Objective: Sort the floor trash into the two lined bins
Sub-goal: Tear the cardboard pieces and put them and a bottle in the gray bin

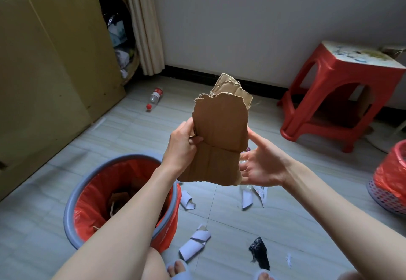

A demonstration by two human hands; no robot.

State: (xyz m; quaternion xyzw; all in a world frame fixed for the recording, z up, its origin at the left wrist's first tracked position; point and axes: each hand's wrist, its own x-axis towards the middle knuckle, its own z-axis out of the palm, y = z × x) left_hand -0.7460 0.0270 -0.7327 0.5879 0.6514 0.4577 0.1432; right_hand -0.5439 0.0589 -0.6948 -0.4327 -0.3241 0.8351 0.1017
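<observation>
Slippered toes (pixel 178 267) at bottom edge, both hands up holding torn cardboard over tile floor

Paper rolls (pixel 194 245) and black scrap (pixel 260 252) lie near feet; left hand (pixel 183 147) pinches cardboard pieces (pixel 219 134) on their left edge, right hand (pixel 261 165) fingers straight, apart, supporting the right edge; grey red-lined bin (pixel 123 200) below left arm, second red-lined basket (pixel 390 183) far right, bottle (pixel 154 99) and red stool (pixel 342 95) beyond

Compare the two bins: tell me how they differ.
The grey-rimmed bin stands near the left arm, seen whole from above; the perforated basket bin sits at the right edge, partly cut off. The grey-rimmed bin has a solid rim and visibly holds brown scraps; the basket bin has a lattice wall, its contents unseen. Both carry red plastic liners.
</observation>
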